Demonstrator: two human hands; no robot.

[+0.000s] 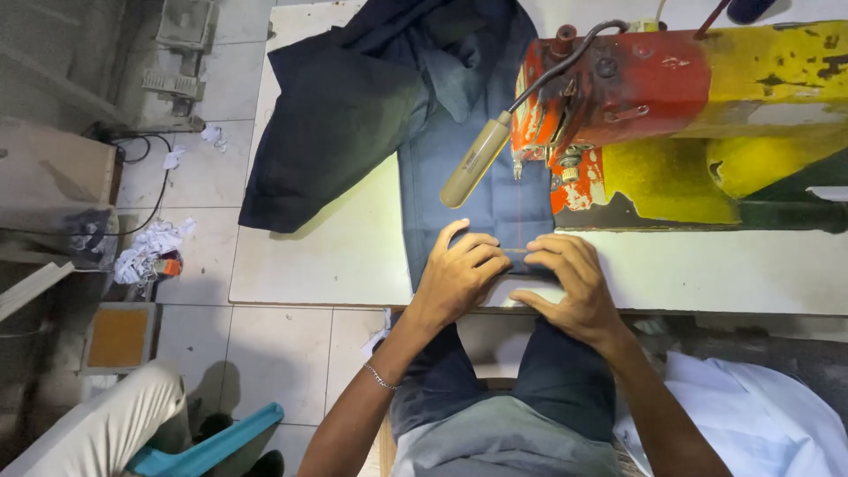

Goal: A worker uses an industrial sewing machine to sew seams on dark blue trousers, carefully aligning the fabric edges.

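Both hands, left hand (459, 272) and right hand (565, 283), press flat with fingers spread on dark blue denim (468, 168) lying on the white bench (353, 256), before a red-yellow sewing machine (671, 115); tiled floor (265, 353) beyond.

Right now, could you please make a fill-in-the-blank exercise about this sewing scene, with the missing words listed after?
1. Both hands, the left hand and the right hand, press flat on the dark blue ____.
2. The sewing machine is painted red and ____.
3. The left wrist wears a thin ____.
4. The cloth lies on a ____ table.

Missing words: cloth; yellow; bracelet; white
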